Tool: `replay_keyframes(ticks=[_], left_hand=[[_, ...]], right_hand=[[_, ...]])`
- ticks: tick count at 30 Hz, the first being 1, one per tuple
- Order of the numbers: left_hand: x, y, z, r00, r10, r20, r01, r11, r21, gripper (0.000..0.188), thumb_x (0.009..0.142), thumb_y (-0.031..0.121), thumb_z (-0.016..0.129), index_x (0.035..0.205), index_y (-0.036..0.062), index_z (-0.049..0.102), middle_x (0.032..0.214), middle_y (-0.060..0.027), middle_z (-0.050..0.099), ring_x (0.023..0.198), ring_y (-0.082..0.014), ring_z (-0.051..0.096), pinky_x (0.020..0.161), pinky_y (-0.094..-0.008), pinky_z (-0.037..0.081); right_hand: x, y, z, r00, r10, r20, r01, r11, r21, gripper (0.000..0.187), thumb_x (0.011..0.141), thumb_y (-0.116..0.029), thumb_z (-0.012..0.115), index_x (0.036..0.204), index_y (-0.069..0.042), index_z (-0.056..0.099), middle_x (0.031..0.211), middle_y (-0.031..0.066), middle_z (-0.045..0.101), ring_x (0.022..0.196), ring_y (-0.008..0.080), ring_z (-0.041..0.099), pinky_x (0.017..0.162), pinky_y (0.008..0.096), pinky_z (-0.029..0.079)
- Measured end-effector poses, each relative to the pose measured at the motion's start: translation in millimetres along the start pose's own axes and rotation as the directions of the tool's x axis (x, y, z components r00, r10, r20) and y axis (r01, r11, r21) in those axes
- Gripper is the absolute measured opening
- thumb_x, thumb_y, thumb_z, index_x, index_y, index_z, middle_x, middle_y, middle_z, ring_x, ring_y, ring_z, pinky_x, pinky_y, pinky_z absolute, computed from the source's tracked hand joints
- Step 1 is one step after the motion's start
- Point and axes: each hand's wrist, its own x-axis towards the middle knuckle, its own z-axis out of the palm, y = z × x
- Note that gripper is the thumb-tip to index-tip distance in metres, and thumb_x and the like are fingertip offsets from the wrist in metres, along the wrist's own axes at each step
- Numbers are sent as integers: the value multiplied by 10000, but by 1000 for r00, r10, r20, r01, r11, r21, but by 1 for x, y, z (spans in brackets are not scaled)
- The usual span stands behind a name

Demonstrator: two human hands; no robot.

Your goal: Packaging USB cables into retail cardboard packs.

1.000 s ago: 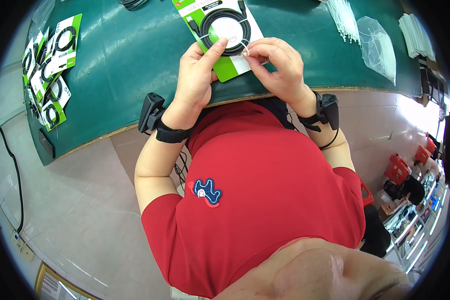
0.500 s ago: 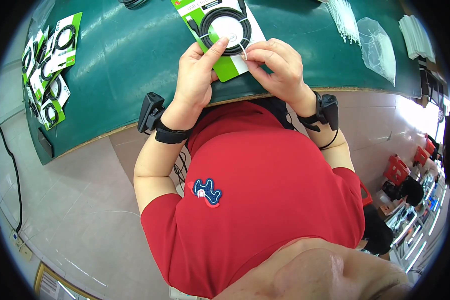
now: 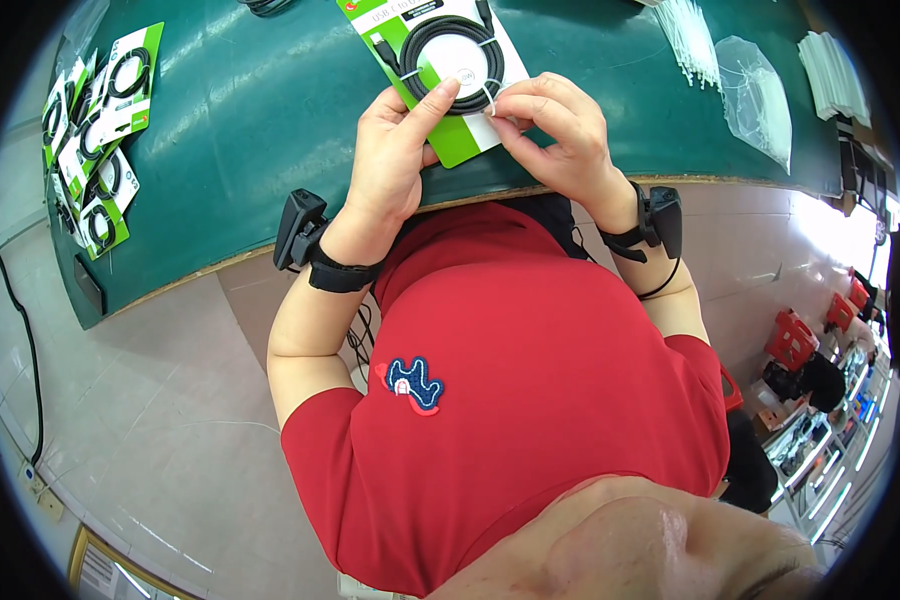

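A green-and-white packaging card lies in front of me, tilted, near the table's front edge. On it sits a coiled black cable with both plugs showing, held by white ties. My left hand grips the card's lower left side, thumb on top beside the coil and fingers mostly hidden underneath. At the coil's lower right, a thin white cable tie loops around the cable. My right hand pinches the end of this tie between thumb and fingertips.
Several carded cables lie heaped at the left end of the green table. To the right are loose white cable ties, a clear bag of ties and another white bundle. Black devices are strapped to both wrists.
The card and coil have shifted very slightly toward me and left. My right hand keeps its pinch on the tie, its wrist slightly lower and further right.
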Motion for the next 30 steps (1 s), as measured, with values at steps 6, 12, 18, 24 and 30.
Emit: replay_keyframes(ticks=[6, 12, 18, 24, 30], left_hand=[[0, -1, 1, 1000, 11, -1, -11, 1000, 16, 221, 922, 152, 673, 1079, 8, 615, 1021, -85, 676, 870, -139, 677, 717, -273, 585], [0, -1, 2, 1000, 11, -4, -11, 1000, 21, 224, 924, 155, 670, 1081, 6, 612, 1027, -87, 675, 887, -139, 675, 731, -276, 583], [2, -2, -3, 1000, 3, 7, -3, 1000, 2, 226, 928, 156, 665, 1087, 5, 609, 1040, -89, 672, 894, -141, 675, 736, -279, 584], [1, 0, -3, 999, -43, 11, 43, 999, 13, 237, 934, 159, 657, 1104, 4, 601, 1058, -94, 669, 915, -150, 674, 748, -291, 585], [3, 0, -6, 990, -127, 62, 131, 989, -64, 249, 945, 166, 639, 1132, 8, 593, 1083, -93, 669, 959, -165, 670, 801, -316, 578]], right_hand=[[0, 3, -3, 998, -61, 18, 63, 994, -88, 232, 682, 76, 739, 862, -36, 644, 842, 74, 644, 693, 204, 595, 575, 288, 476], [0, 6, -3, 996, -93, 10, 93, 990, -110, 221, 694, 73, 737, 863, -31, 641, 856, 77, 641, 696, 203, 588, 582, 287, 473], [1, 4, -4, 1000, 18, 20, -19, 999, 37, 186, 744, 84, 720, 877, -21, 642, 854, 68, 653, 728, 176, 603, 592, 252, 486], [2, 0, -11, 983, 167, 75, -176, 975, 138, 147, 778, 75, 719, 883, -10, 661, 837, 61, 671, 731, 129, 618, 612, 230, 500], [1, -2, -14, 972, 218, 87, -229, 961, 156, 133, 783, 60, 723, 885, -13, 677, 848, 50, 675, 683, 92, 591, 595, 218, 478]])
